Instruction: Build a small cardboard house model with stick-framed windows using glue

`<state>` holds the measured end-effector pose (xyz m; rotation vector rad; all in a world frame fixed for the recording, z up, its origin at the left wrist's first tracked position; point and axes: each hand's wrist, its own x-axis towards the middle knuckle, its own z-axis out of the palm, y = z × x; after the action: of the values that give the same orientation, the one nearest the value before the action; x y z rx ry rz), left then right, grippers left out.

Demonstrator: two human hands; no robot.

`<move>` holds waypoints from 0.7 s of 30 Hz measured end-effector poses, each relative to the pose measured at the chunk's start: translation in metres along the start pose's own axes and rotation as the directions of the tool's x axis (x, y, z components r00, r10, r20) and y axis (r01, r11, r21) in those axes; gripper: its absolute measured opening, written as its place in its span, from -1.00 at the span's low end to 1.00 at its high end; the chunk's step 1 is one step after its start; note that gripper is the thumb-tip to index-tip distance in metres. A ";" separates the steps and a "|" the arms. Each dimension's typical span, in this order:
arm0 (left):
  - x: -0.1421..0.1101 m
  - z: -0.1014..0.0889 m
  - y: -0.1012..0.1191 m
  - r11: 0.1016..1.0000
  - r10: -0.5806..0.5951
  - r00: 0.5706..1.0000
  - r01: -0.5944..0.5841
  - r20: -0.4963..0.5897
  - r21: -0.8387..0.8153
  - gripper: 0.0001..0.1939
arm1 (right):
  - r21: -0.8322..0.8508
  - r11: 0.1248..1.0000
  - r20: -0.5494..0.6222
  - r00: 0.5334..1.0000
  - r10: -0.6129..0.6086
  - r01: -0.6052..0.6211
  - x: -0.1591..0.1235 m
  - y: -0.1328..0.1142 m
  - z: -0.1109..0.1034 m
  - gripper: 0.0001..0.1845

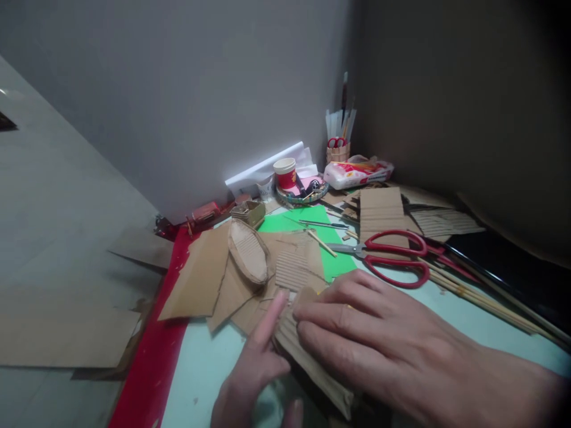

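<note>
A folded strip of corrugated cardboard (314, 368) lies slanted between my hands at the front of the table. My right hand (379, 339) is over it from the right, fingers bent and closed on its upper edge. My left hand (254, 368) grips it from the left, the index finger along its far end and another fingertip touching its side. The strip's underside and part of the left fingers are hidden. Just beyond lies a small boat-shaped cardboard piece (248, 251), on flat cardboard sheets (196, 276).
Red-handled scissors (397, 258) lie beyond my right hand, near bundled thin sticks (482, 300). A green sheet (332, 255) lies mid-table. Behind are a red paper cup (285, 173), a tissue pack (357, 173) and a holder (338, 153). Walls bound the back; the red table edge (154, 368) is left.
</note>
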<state>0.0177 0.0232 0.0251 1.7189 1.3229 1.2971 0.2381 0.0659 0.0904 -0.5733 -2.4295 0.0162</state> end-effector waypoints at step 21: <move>0.013 0.000 0.022 0.981 -0.112 0.933 0.049 -0.342 -0.188 -0.89 | 0.458 0.804 -0.005 0.903 0.429 -0.379 -0.002 0.009 -0.009 -0.64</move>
<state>0.0260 0.0288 0.0483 1.3382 1.4063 1.6753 0.2480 0.0727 0.0949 -0.8372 -2.0508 0.6914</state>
